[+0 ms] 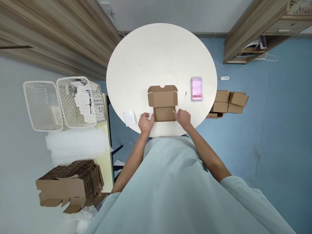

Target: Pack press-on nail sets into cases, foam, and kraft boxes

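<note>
A brown cardboard mailer box (164, 114) lies on the white round table (156, 48), its lid folded back flat and its shallow inside facing up. At its left wall is my left hand (145, 123), fingers curled and thumb against the side. My right hand (183, 119) pinches the right wall between thumb and fingers. Left of my left hand, a white flat packet (129, 118) rests by the table's edge. A blurred pink-and-purple rectangular item (196, 89) lies to the right of the box.
On the left, a side table (103, 162) carries a white perforated basket (75, 100) of white packets, white wrapping sheets (78, 144) and a stack of flattened cardboard boxes (70, 185). Folded boxes (227, 102) stand right of the round table, beyond its edge. A wooden cabinet (253, 35) stands at the back right.
</note>
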Available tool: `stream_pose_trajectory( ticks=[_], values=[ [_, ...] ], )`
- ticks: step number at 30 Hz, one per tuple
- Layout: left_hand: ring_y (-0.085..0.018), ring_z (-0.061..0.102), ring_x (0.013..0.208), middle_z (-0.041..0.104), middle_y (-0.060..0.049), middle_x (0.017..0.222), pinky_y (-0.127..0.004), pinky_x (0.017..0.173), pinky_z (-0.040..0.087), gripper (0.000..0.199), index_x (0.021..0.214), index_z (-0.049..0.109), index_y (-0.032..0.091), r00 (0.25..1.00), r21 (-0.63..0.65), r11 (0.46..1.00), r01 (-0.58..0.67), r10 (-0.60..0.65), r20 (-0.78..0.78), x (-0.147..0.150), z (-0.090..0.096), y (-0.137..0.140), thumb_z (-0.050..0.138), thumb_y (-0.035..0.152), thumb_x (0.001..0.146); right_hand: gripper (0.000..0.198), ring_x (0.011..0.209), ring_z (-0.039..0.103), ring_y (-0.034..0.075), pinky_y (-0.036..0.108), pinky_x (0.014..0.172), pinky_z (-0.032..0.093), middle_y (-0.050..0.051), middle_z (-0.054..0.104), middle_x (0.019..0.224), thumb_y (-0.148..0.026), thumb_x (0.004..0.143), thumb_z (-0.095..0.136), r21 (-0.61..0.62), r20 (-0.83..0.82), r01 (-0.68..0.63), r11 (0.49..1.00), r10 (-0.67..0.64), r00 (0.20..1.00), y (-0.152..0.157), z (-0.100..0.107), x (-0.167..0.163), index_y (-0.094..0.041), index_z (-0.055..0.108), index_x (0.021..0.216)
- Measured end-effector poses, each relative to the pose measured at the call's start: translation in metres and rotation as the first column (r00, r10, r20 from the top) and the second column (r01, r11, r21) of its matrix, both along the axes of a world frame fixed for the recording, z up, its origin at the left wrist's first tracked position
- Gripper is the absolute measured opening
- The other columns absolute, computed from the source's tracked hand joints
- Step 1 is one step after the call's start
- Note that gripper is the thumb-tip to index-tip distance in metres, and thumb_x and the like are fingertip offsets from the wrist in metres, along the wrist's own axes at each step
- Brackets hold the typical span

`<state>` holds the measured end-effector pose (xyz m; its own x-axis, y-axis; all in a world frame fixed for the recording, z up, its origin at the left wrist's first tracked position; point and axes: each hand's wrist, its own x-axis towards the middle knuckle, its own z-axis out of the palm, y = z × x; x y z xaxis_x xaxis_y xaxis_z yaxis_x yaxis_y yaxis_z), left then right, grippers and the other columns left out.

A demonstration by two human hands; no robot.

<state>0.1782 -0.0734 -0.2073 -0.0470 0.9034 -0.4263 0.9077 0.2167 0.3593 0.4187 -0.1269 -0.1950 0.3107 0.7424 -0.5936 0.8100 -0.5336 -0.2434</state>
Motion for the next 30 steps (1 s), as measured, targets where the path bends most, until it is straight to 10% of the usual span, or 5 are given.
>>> stream_pose_trajectory(
  ticks=[5, 11, 23, 30],
  values=[
    [-0.036, 0.057, 0.136, 0.062, -0.022, 0.137, -0.049, 0.118, 0.042, 0.037, 0.126, 0.056, 0.013, 0.959, 0.203, 0.956, -0.213, 0.244, -0.142, -0.076, 0.000, 0.024, 0.066, 0.032, 0.096, 0.041, 0.082, 0.070, 0.025, 0.030, 0.067, 0.037, 0.009, 0.075, 0.087, -0.054, 0.113, 0.048, 0.032, 0.016, 0.046, 0.998, -0.046, 0.999, -0.021, 0.018, 0.019, -0.021, 0.063, 0.092],
    [-0.035, 0.065, 0.124, 0.069, -0.019, 0.127, -0.050, 0.114, 0.047, 0.051, 0.121, 0.052, 0.016, 0.930, -0.003, 0.941, -0.337, 0.332, -0.158, -0.116, -0.008, 0.037, 0.082, 0.038, 0.087, 0.034, 0.077, 0.067, 0.022, 0.030, 0.063, 0.033, 0.006, 0.076, 0.087, -0.046, 0.112, 0.052, 0.020, -0.044, 0.094, 0.995, -0.093, 0.995, -0.034, 0.028, 0.023, -0.023, 0.061, 0.089],
    [-0.027, 0.073, 0.098, 0.074, -0.007, 0.107, -0.045, 0.100, 0.055, 0.037, 0.099, 0.057, 0.022, 0.954, -0.002, 0.957, -0.290, 0.289, 0.083, -0.086, 0.021, 0.031, 0.086, 0.029, 0.078, 0.024, 0.083, 0.072, 0.021, 0.030, 0.071, 0.046, 0.005, 0.080, 0.091, -0.035, 0.107, 0.062, 0.121, -0.310, 0.096, 0.988, -0.054, 0.949, -0.017, 0.040, 0.005, -0.023, 0.067, 0.087],
    [-0.022, 0.073, 0.087, 0.079, -0.008, 0.100, -0.038, 0.087, 0.059, 0.060, 0.102, 0.064, 0.020, 0.613, -0.339, 0.907, -0.251, 0.420, 0.669, -0.013, 0.031, -0.017, 0.097, 0.049, 0.060, 0.026, 0.099, 0.078, 0.022, 0.032, 0.087, 0.060, 0.004, 0.083, 0.102, -0.043, 0.086, 0.087, 0.057, -0.725, 0.360, 0.931, -0.210, 0.657, -0.015, 0.035, -0.005, -0.024, 0.070, 0.093]
  ],
)
